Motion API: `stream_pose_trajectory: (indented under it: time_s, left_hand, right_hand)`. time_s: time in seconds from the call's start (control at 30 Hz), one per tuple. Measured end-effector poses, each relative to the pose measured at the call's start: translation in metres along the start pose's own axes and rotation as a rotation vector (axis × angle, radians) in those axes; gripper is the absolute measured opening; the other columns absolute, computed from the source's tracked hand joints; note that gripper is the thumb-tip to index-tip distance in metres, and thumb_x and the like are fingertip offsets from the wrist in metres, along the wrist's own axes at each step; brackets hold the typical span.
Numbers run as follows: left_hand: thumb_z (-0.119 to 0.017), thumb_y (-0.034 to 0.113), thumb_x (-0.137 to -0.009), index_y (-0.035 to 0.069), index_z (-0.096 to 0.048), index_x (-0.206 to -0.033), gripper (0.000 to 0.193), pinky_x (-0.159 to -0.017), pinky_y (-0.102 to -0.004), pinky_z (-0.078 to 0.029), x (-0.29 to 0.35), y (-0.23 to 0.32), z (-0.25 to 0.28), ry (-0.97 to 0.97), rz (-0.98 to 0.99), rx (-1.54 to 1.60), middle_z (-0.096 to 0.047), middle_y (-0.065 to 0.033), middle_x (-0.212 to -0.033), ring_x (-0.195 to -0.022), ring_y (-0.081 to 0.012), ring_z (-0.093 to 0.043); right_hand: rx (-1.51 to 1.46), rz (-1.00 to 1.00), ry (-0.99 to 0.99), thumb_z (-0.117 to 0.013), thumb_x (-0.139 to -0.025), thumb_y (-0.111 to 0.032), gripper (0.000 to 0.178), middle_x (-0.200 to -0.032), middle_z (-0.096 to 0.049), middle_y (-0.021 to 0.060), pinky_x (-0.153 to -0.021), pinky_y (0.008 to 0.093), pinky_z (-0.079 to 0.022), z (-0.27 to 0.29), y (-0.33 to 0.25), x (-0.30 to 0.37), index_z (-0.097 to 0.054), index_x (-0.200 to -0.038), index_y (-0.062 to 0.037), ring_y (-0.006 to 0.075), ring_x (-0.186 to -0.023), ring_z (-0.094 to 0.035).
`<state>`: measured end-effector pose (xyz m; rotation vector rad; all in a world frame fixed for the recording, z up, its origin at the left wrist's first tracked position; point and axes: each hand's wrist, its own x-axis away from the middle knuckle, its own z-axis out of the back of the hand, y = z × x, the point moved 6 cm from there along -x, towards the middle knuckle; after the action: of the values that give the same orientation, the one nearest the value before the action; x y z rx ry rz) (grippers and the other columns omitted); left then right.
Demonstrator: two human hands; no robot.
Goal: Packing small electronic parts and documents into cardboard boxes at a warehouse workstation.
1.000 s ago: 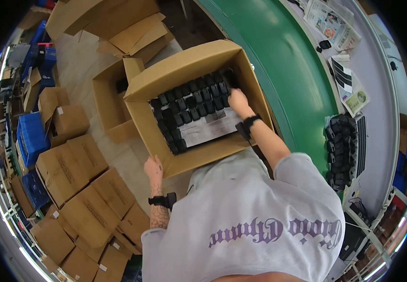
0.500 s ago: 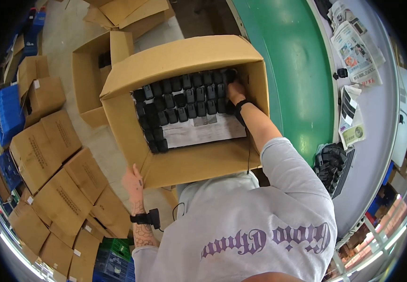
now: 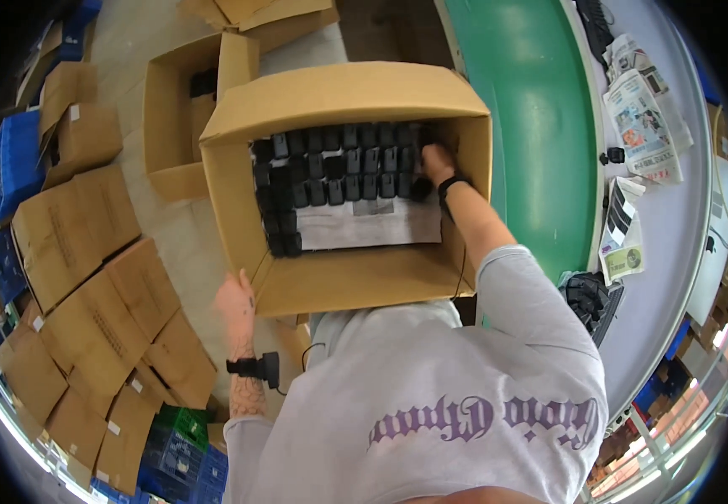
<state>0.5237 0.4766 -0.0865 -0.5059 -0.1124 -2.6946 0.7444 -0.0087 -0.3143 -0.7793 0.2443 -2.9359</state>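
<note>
An open cardboard box [image 3: 347, 290] stands in front of me. Rows of small black plastic devices [image 3: 353, 186] line its far and left sides, over a white sheet [image 3: 364, 231] on the bottom. My right hand [image 3: 438, 164] reaches into the far right corner, its fingers closed around a black device that is mostly hidden by the hand and shadow. Outside, my left hand [image 3: 236, 301] grips the box at its near left corner, slightly blurred. Each wrist wears a black band.
To the right runs a green surface [image 3: 540, 151], with newspapers [image 3: 643, 118] and a pile of black parts [image 3: 589, 296] on the grey table beyond. Another open carton [image 3: 183, 109] stands behind at left. Closed cartons [image 3: 78, 223] and blue crates [image 3: 19, 160] fill the left side.
The view has shifted, so the box appears a little further right. My right hand remains in the far right corner, where the dark piece is now harder to see. My left hand stays at its corner.
</note>
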Motion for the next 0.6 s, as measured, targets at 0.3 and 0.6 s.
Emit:
stream_pose_trajectory:
  time_s: [0.3, 0.6]
  left_hand:
    - [-0.052, 0.029, -0.094, -0.001, -0.059, -0.080, 0.034, -0.054, -0.0497, -0.048, -0.003, -0.005, -0.023, 0.059, -0.036, 0.105, -0.059, -0.0254, -0.063, -0.061, -0.0439, -0.060]
    - [-0.051, 0.030, -0.094, -0.003, -0.062, -0.093, 0.035, -0.056, -0.0484, -0.050, -0.003, -0.007, -0.019, 0.032, 0.019, 0.128, -0.061, -0.0260, -0.067, -0.063, -0.0435, -0.062]
  right_hand:
    - [0.014, -0.078, 0.074, -0.071, -0.071, -0.010, 0.023, -0.088, -0.067, 0.0227, -0.073, 0.0449, -0.056, 0.024, -0.014, -0.005, -0.065, -0.090, 0.0012, 0.0394, -0.085, -0.066]
    - [-0.406, -0.554, 0.208, -0.073, -0.076, -0.038, 0.050, -0.108, -0.062, 0.0276, -0.088, 0.0479, -0.049, 0.002, 0.006, 0.003, -0.060, -0.110, -0.0041, 0.0435, -0.103, -0.059]
